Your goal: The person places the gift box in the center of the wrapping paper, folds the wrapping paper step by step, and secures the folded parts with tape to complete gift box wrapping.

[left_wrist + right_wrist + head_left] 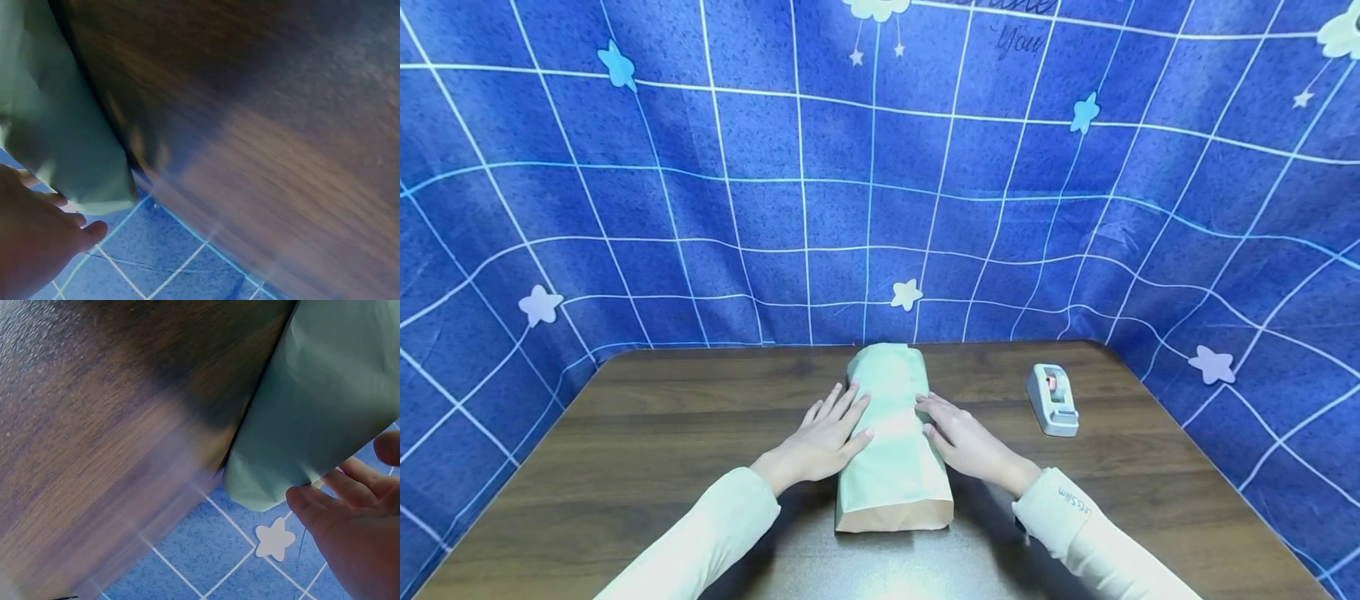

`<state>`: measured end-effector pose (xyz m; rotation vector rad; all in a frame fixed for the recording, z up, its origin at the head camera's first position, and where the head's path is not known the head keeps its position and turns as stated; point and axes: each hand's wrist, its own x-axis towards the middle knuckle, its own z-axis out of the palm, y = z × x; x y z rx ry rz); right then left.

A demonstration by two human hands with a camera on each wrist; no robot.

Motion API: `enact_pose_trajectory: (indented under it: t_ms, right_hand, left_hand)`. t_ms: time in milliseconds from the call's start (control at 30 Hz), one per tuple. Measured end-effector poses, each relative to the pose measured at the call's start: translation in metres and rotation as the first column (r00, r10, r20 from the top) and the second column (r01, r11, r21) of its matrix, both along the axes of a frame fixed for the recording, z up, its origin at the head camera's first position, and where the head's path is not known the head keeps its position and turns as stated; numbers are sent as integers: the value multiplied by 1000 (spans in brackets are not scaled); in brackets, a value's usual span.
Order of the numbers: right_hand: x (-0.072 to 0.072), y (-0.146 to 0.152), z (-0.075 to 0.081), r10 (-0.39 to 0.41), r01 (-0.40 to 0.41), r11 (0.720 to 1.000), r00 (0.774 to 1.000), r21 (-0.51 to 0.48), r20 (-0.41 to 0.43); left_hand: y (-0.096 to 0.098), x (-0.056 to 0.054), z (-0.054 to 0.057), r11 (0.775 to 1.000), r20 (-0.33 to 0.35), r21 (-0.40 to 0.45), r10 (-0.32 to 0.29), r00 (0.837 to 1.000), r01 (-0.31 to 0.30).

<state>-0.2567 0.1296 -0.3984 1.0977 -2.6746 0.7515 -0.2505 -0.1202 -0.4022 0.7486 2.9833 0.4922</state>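
A long parcel in pale green paper [891, 450] lies on the wooden table, its length running away from me. The near end shows a brown paper face [895, 517]. My left hand [822, 437] rests along the parcel's left side, fingers spread and fairly straight. On the opposite side my right hand [966, 437] touches the right edge with extended fingers. In the left wrist view the left hand [37, 237] lies against the green paper [69, 125]. The right wrist view has the right hand [356, 506] with fingertips on the paper [300, 419].
A light blue tape dispenser [1052, 404] with a small pinkish roll stands to the right on the brown table [700, 417]. Behind and at both sides hangs a blue curtain [835, 217] with white grid lines and stars.
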Motion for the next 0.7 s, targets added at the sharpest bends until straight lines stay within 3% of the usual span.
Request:
enact_pose_trajectory:
  t_ms: [233,467,567,700]
  right_hand:
    - [-1,1,1,-11,13,999,999,-44,53]
    - [-2,0,-2,13,-13,1000,1000,-16,-4]
    - [-1,0,-3,16,-16,1000,1000,10,-18]
    - [0,0,-3,18,-18,1000,999,10,-29]
  left_hand:
    - [7,1,3,1000,-3,-22,16,1000,-16]
    - [9,0,4,999,-8,-18,26,1000,-26]
    - [8,-2,3,999,-4,31,26,1000,-25]
    - [7,-9,-1,983,24,173,54,998,-57]
